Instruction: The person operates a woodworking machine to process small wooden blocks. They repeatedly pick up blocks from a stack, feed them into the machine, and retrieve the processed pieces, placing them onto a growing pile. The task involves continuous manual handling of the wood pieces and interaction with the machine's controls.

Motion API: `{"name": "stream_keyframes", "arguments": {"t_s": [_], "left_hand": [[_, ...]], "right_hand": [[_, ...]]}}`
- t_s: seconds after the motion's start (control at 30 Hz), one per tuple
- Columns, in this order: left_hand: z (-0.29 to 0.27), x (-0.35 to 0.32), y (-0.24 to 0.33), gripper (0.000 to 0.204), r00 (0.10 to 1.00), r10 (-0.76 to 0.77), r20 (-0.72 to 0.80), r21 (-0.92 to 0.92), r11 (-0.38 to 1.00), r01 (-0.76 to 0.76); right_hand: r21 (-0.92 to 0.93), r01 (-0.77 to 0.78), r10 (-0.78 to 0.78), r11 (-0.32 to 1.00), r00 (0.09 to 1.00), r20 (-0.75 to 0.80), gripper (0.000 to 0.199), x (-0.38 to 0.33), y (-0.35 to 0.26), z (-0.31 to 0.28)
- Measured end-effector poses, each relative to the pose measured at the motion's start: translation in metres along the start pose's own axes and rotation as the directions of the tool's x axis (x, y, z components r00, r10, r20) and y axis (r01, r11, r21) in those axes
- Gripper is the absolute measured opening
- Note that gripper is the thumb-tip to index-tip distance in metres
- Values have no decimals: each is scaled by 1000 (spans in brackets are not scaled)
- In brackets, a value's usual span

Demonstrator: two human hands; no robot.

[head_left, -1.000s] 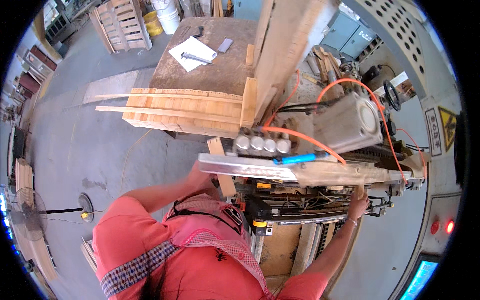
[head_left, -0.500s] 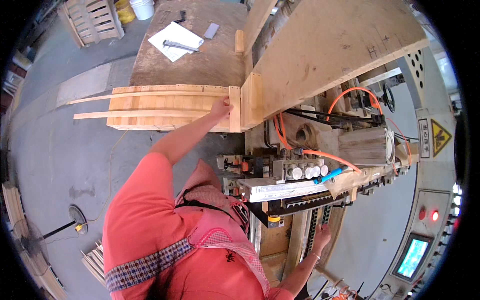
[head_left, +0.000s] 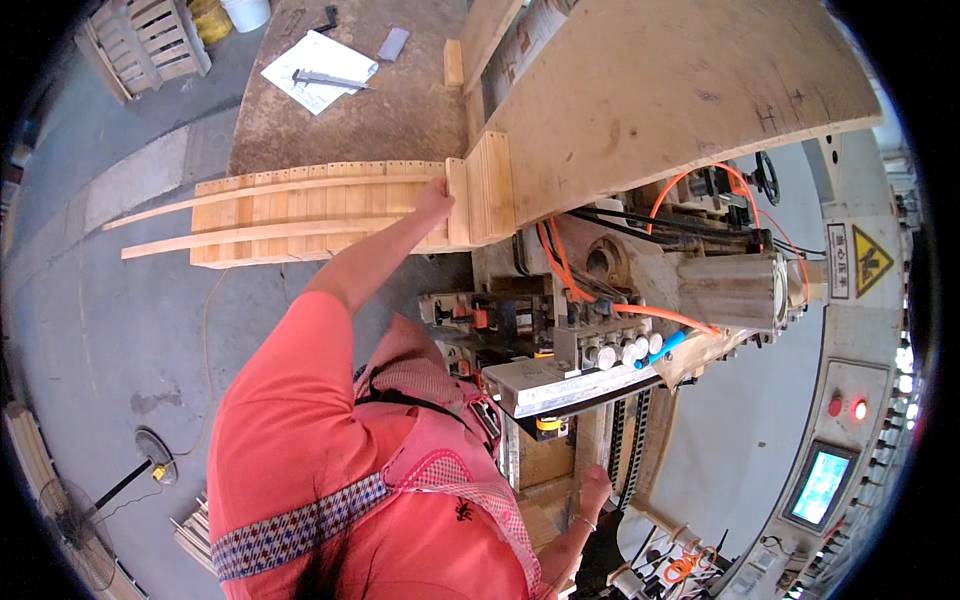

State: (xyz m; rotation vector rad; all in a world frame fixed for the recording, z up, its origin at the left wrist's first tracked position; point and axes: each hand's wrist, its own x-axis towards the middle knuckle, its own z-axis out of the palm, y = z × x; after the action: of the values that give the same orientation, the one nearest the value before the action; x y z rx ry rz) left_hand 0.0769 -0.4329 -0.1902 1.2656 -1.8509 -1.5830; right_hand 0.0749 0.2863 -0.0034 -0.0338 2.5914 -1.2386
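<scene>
Block (head_left: 457,212) lies just right of the nearer, curled left hand (head_left: 434,200), touching it, long axis fore-and-aft; whether that or the right hand (head_left: 595,487), well apart, pinches anything, I cannot tell.

Gap over floor (head_left: 393,285) between block row (head_left: 330,206) and machine (head_left: 560,386), near left. Wooden panel (head_left: 680,90) blocks right of left hand (head_left: 434,203). Orange hose (head_left: 662,316), metal cylinder (head_left: 735,292) obstruct right side.
</scene>
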Motion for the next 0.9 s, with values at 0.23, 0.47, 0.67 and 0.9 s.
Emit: {"name": "stream_keyframes", "arguments": {"t_s": [0.23, 0.47, 0.67, 0.9], "left_hand": [[-9, -22, 30, 25, 992, 56, -116, 117, 992, -42], [-17, -42, 51, 24, 997, 73, -21, 146, 987, -69], [-16, -46, 50, 27, 992, 121, -40, 235, 966, -108], [-12, -65, 58, 43, 908, 409, -86, 180, 903, -390]], "right_hand": [[-292, 113, -94, 950, 993, 75, 22, -14, 32, 9], [-375, -104, 123, 921, 992, 27, 24, -40, 45, 35], [-243, -80, 105, 967, 990, 91, 22, -72, 23, 75], [-313, -59, 70, 948, 997, 24, 27, -114, 10, 111]]}}
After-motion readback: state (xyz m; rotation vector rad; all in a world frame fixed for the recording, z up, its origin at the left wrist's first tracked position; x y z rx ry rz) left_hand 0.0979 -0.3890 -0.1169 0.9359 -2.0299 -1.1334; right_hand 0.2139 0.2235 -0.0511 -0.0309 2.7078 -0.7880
